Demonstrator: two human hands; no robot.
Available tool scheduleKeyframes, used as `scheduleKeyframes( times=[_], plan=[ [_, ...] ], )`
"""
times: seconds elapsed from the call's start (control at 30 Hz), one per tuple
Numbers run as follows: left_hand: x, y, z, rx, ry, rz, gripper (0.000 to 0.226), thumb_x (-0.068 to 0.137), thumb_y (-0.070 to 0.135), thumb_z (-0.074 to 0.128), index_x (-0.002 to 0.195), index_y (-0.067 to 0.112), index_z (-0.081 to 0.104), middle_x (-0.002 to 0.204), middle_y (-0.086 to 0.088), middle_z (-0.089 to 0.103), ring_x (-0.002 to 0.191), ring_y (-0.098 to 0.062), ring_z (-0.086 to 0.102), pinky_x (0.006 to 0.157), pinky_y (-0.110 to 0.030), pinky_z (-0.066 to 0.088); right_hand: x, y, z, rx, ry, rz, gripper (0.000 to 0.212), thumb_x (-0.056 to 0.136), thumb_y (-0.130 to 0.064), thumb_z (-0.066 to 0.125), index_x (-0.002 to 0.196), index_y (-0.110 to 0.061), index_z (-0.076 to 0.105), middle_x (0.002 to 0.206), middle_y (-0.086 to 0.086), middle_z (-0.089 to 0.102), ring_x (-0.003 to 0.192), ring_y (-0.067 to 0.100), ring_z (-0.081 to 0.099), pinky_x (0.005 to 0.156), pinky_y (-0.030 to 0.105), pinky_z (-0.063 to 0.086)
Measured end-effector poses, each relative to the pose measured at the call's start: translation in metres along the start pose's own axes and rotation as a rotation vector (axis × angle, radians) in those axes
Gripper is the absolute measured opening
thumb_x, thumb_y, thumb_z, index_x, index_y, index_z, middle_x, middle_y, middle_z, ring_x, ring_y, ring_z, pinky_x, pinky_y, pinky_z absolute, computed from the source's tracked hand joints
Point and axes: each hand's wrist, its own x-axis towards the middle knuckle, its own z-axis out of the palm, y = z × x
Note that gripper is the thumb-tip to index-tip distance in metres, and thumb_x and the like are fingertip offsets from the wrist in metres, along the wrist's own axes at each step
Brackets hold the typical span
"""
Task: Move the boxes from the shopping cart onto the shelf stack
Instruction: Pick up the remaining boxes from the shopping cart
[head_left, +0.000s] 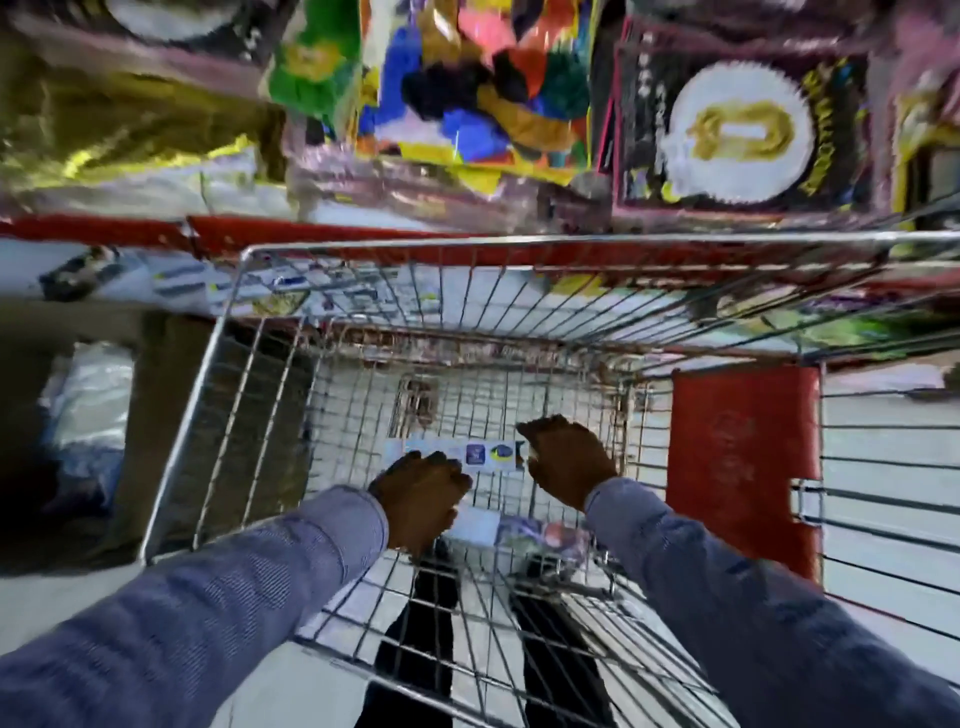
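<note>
Fingers of the left hand (421, 496) curl down on the near left end of a flat box (457, 453); fingers of the right hand (566, 457) curl round its right end. Both look closed on it, but the picture is blurry, so how tight the hold is I can't tell.

The box lies low in the shopping cart (244, 322), near the wire bottom, btwn the two hands. A 2nd box (519, 530) sits closer to the person, just below the hands.

The held box is prob light & stiff, like thin card. Best to hold it at both short ends, as now, & keep it level so it won't slip or catch on the wires.

It looks long, thin & pale, w/ a small dark blue picture near the middle.

The shelf (332, 236), w/ a red edge & bright packs above, is just past the cart's far side.
</note>
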Motion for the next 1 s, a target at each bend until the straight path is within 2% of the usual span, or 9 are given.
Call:
scheduleKeyframes(
  times=[0.17, 0.27, 0.43, 0.5, 0.6, 0.73, 0.8, 0.9, 1.0],
  plan=[
    [0.018, -0.006, 0.015, -0.028, -0.114, 0.127, 0.036, 0.09, 0.034, 0.065, 0.109, 0.004, 0.06, 0.106, -0.017, 0.064, 0.094, -0.037, 0.06, 0.073, -0.04, 0.047, 0.034, -0.002, 0.021, -0.017, -0.101, -0.055, 0.053, 0.088, -0.02, 0.059, 0.138, -0.01, 0.045, 0.137, 0.015, 0.056, 0.125, 0.034, 0.05, 0.102, 0.043, 0.043],
    [0.023, -0.006, 0.027, 0.045, -0.205, 0.191, 0.037, 0.074, 0.032, 0.081, 0.094, 0.006, 0.065, 0.088, -0.016, 0.069, 0.077, -0.037, 0.067, 0.062, -0.038, 0.052, 0.042, -0.003, 0.022, 0.008, -0.181, -0.049, 0.061, 0.088, -0.02, 0.061, 0.143, -0.007, 0.038, 0.14, 0.018, 0.052, 0.126, 0.036, 0.05, 0.101, 0.042, 0.045],
    [0.031, 0.004, 0.032, 0.072, -0.208, 0.16, 0.028, 0.088, 0.014, 0.064, 0.111, -0.001, 0.06, 0.101, -0.021, 0.069, 0.092, -0.041, 0.066, 0.076, -0.046, 0.055, 0.044, 0.003, 0.026, 0.01, -0.21, -0.082, 0.085, 0.087, -0.027, 0.067, 0.149, -0.001, 0.015, 0.134, 0.025, 0.051, 0.12, 0.04, 0.052, 0.096, 0.045, 0.048],
    [0.033, 0.009, 0.033, 0.103, -0.219, 0.138, 0.026, 0.092, 0.008, 0.057, 0.116, -0.002, 0.057, 0.106, -0.022, 0.069, 0.095, -0.041, 0.066, 0.078, -0.046, 0.053, 0.043, 0.005, 0.029, 0.043, -0.199, -0.099, 0.085, 0.083, -0.026, 0.071, 0.146, 0.001, 0.021, 0.13, 0.025, 0.052, 0.118, 0.04, 0.053, 0.095, 0.049, 0.048],
    [0.034, 0.015, 0.031, 0.147, -0.202, 0.115, 0.025, 0.093, 0.003, 0.052, 0.117, -0.003, 0.056, 0.108, -0.021, 0.069, 0.096, -0.04, 0.066, 0.076, -0.043, 0.051, 0.044, 0.007, 0.035, 0.105, -0.173, -0.113, 0.069, 0.077, -0.022, 0.076, 0.13, 0.001, 0.039, 0.125, 0.021, 0.054, 0.113, 0.038, 0.055, 0.091, 0.045, 0.05],
    [0.033, 0.015, 0.029, 0.161, -0.193, 0.105, 0.025, 0.091, 0.001, 0.053, 0.115, -0.004, 0.055, 0.107, -0.022, 0.07, 0.095, -0.04, 0.067, 0.076, -0.044, 0.052, 0.044, 0.01, 0.044, 0.123, -0.117, -0.103, 0.083, 0.073, -0.026, 0.081, 0.134, 0.002, 0.032, 0.126, 0.021, 0.053, 0.114, 0.037, 0.055, 0.089, 0.043, 0.048],
    [0.033, 0.013, 0.028, 0.149, -0.184, 0.107, 0.025, 0.09, 0.001, 0.053, 0.114, -0.004, 0.055, 0.106, -0.023, 0.07, 0.094, -0.04, 0.067, 0.074, -0.044, 0.052, 0.043, 0.01, 0.044, 0.121, -0.089, -0.091, 0.082, 0.073, -0.027, 0.08, 0.135, -0.002, 0.032, 0.126, 0.019, 0.052, 0.112, 0.037, 0.055, 0.088, 0.044, 0.049],
    [0.033, 0.009, 0.025, 0.108, -0.179, 0.074, 0.026, 0.088, 0.004, 0.057, 0.113, -0.003, 0.056, 0.104, -0.022, 0.07, 0.092, -0.039, 0.067, 0.073, -0.042, 0.052, 0.042, 0.012, 0.038, 0.14, -0.04, -0.099, 0.066, 0.075, -0.028, 0.075, 0.13, -0.011, 0.043, 0.121, 0.014, 0.053, 0.107, 0.034, 0.058, 0.086, 0.043, 0.051],
    [0.03, 0.003, 0.02, 0.018, -0.152, 0.018, 0.027, 0.084, 0.008, 0.063, 0.109, 0.001, 0.059, 0.103, -0.02, 0.07, 0.091, -0.039, 0.067, 0.072, -0.038, 0.05, 0.037, 0.011, 0.024, 0.143, -0.014, -0.113, 0.052, 0.074, -0.025, 0.073, 0.119, -0.01, 0.053, 0.115, 0.013, 0.054, 0.101, 0.033, 0.06, 0.083, 0.042, 0.054]
  ],
)
